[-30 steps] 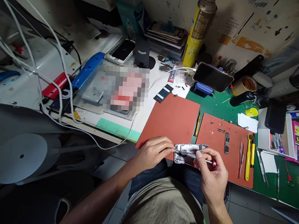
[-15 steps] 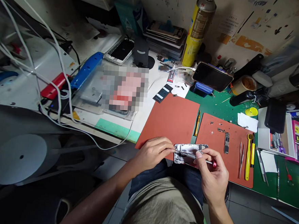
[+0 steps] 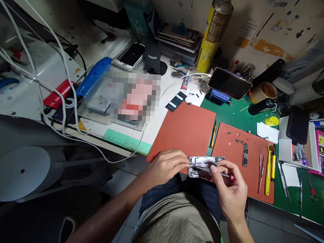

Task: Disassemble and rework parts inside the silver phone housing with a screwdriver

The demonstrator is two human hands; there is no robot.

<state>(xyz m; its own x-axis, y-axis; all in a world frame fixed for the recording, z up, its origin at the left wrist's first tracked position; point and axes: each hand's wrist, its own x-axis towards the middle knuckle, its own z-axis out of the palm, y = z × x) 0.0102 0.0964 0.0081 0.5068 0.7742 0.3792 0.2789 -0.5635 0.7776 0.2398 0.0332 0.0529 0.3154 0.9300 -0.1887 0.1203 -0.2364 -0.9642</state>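
An opened phone housing (image 3: 194, 174), silvery inside, is held over the front edge of the red-brown mat (image 3: 189, 127). My left hand (image 3: 167, 166) is closed, its fingertips pinched at the housing's left end; whether a small part sits between them is hidden. In my right hand (image 3: 231, 185), gripped between thumb and fingers, is a slim silver screwdriver (image 3: 205, 169) with a red end cap. It lies slantwise across the housing, its tip toward my left fingertips. A logic board (image 3: 245, 155) rests on the second mat (image 3: 230, 174), apart from both hands.
Tweezers (image 3: 261, 173), a yellow-handled tool (image 3: 268, 173) and a gold screwdriver (image 3: 213, 134) lie around the mats. Behind stand a propped phone (image 3: 231, 83) and a yellow spray can (image 3: 212, 36). White cables (image 3: 63, 62) hang at the left; a tool box (image 3: 312, 154) sits right.
Almost nothing differs. The screwdriver and right fingers have shifted very slightly; both hands keep their places at the phone housing.
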